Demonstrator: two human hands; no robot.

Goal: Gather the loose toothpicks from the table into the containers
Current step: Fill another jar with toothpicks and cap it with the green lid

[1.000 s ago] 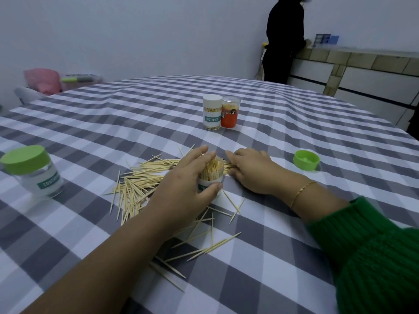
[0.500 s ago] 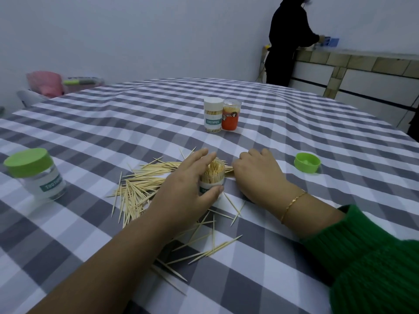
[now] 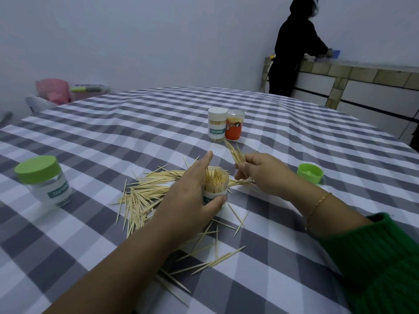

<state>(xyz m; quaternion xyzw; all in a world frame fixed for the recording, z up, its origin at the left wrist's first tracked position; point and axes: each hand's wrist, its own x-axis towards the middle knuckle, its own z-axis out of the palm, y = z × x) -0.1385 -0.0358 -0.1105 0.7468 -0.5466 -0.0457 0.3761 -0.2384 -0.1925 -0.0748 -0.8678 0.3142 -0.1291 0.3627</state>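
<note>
Head view, L to R: pale wooden loose toothpicks (image 3: 145, 198) strewn on checked counter (image 3: 272, 279); my left hand (image 3: 192, 200), fingers wrapped round open clear plastic jar (image 3: 215, 189); right hand (image 3: 260, 173) pinching toothpick bundle (image 3: 237, 152). Align tips, drop vertically.
</note>
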